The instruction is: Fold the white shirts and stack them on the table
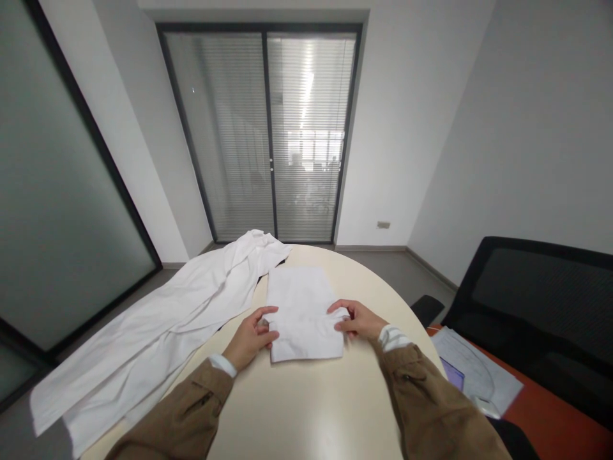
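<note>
A folded white cloth [301, 313] lies flat in the middle of the round cream table [306, 415]. My left hand [249, 338] holds its left edge, with the fingers curled against the fold. My right hand [357, 319] pinches the cloth's right edge near the front corner. Brown jacket sleeves with striped cuffs cover both forearms. A long, crumpled white garment [158, 326] stretches beyond my left hand, lying across the table's left side and hanging past its edge.
To the right stand a black mesh chair [536, 300] and an orange desk [555, 415] holding papers [474, 370]. Ahead, beyond the table, is a glass door with blinds [263, 140]. A frosted glass panel [62, 191] runs along the left.
</note>
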`<move>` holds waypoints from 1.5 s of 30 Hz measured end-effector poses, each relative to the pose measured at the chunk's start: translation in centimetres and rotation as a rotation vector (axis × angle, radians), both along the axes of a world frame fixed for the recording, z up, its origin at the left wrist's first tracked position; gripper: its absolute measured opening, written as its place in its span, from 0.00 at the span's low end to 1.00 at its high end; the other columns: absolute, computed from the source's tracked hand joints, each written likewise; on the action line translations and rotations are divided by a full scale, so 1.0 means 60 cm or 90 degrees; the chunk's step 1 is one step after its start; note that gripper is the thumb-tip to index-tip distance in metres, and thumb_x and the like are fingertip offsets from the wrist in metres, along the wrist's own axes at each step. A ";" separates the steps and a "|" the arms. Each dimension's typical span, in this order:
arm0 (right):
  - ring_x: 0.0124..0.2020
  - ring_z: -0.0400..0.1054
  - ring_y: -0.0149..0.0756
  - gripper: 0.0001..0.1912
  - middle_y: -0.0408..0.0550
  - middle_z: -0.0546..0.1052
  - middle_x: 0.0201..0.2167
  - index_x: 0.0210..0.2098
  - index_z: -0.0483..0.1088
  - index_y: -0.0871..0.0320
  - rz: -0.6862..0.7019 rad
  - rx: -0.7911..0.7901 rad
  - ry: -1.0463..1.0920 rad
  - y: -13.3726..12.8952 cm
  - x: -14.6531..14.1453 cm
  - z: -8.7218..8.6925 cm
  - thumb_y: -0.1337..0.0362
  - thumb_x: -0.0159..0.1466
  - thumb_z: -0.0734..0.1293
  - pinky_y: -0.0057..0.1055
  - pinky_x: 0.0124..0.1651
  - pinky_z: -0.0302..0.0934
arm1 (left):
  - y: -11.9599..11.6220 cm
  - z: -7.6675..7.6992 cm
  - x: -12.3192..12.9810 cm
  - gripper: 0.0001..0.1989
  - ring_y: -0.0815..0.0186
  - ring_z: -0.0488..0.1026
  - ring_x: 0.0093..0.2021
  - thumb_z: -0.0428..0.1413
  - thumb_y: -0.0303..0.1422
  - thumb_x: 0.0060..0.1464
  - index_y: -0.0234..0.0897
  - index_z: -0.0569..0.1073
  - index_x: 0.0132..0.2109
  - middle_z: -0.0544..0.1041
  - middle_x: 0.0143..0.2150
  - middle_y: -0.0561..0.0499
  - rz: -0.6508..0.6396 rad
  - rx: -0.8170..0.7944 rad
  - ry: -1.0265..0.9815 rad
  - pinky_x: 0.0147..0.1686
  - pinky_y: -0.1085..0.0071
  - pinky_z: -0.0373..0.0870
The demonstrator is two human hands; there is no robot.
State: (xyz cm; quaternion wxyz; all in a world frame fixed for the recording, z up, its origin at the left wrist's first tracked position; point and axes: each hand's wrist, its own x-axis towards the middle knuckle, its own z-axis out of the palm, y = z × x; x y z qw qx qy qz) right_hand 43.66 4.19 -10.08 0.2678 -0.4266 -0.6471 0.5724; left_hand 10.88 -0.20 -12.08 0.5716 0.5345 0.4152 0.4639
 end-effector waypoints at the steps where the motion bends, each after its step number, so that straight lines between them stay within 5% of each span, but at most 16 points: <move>1: 0.14 0.63 0.25 0.31 0.33 0.70 0.16 0.47 0.69 0.60 -0.006 -0.009 -0.005 -0.002 0.000 -0.001 0.53 0.48 0.77 0.20 0.17 0.55 | 0.000 0.001 0.001 0.36 0.74 0.66 0.23 0.68 0.37 0.42 0.35 0.66 0.57 0.67 0.26 0.61 0.006 0.003 -0.011 0.24 0.76 0.67; 11: 0.25 0.76 0.37 0.32 0.39 0.76 0.22 0.48 0.65 0.56 -0.138 0.005 0.100 -0.009 -0.016 0.003 0.49 0.49 0.76 0.27 0.25 0.68 | -0.009 0.043 0.027 0.28 0.71 0.69 0.30 0.67 0.44 0.39 0.38 0.70 0.46 0.66 0.29 0.58 0.180 0.028 -0.031 0.32 0.70 0.76; 17: 0.39 0.78 0.42 0.27 0.43 0.79 0.32 0.43 0.66 0.54 -0.136 0.027 0.183 -0.006 -0.018 0.000 0.52 0.49 0.77 0.33 0.36 0.73 | -0.009 0.037 0.034 0.24 0.70 0.70 0.32 0.64 0.43 0.45 0.38 0.68 0.48 0.70 0.30 0.57 0.163 0.086 -0.009 0.36 0.72 0.71; 23: 0.37 0.76 0.39 0.24 0.44 0.79 0.33 0.37 0.67 0.56 -0.128 0.112 0.215 0.003 -0.015 -0.005 0.56 0.47 0.79 0.41 0.49 0.70 | -0.007 0.032 0.029 0.26 0.68 0.71 0.34 0.64 0.42 0.46 0.38 0.66 0.49 0.73 0.34 0.53 0.144 0.126 -0.003 0.37 0.72 0.66; 34: 0.39 0.77 0.39 0.26 0.45 0.77 0.40 0.42 0.67 0.55 -0.166 0.064 0.296 -0.007 -0.026 0.010 0.55 0.50 0.78 0.40 0.49 0.72 | -0.003 0.028 0.027 0.20 0.64 0.71 0.45 0.61 0.40 0.54 0.37 0.66 0.50 0.74 0.44 0.47 0.176 0.177 -0.009 0.49 0.68 0.66; 41: 0.42 0.75 0.35 0.20 0.44 0.77 0.40 0.41 0.69 0.54 -0.139 0.123 0.337 -0.003 -0.029 0.005 0.57 0.54 0.76 0.39 0.55 0.67 | -0.004 0.024 0.030 0.19 0.66 0.71 0.38 0.60 0.39 0.53 0.37 0.67 0.49 0.73 0.37 0.51 0.190 0.219 0.027 0.41 0.71 0.67; 45: 0.36 0.72 0.32 0.21 0.42 0.76 0.35 0.40 0.70 0.55 -0.165 0.169 0.282 0.005 -0.022 0.000 0.57 0.52 0.77 0.32 0.45 0.67 | -0.006 0.026 0.033 0.18 0.67 0.71 0.34 0.60 0.38 0.51 0.37 0.69 0.48 0.72 0.35 0.52 0.202 0.227 0.073 0.37 0.72 0.67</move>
